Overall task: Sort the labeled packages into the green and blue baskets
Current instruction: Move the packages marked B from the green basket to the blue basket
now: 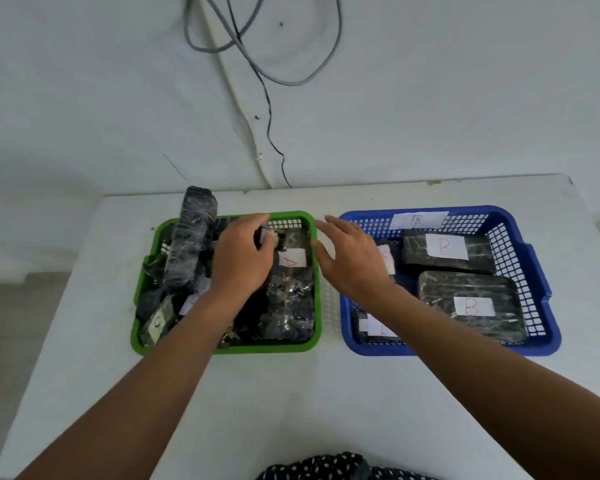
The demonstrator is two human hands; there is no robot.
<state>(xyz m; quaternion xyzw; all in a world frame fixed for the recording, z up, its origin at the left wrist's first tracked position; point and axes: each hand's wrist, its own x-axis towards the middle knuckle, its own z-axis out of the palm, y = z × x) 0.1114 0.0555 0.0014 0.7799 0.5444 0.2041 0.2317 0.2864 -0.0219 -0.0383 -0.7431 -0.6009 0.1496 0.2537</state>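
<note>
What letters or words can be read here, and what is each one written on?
"B": paper tag on the blue basket's far wall.
"B": label on the upper package in it.
"B": label on the lower package in it.
"A": label on a package in the green basket.
"C": label on a small package, same basket.
Other labels: hidden or too blurred.

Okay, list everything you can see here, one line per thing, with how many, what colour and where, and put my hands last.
Green plastic basket: one, green, table left.
Blue plastic basket: one, blue, table right, B label on far wall.
Dark wrapped packages marked B: two clearly seen, black, in blue basket.
Dark wrapped packages in green basket: several, black, one marked A, one C.
White table: one, under both baskets.
Grey cables: on wall behind.
Left hand: over green basket, gripping a small dark package.
Right hand: open, between baskets.
</note>
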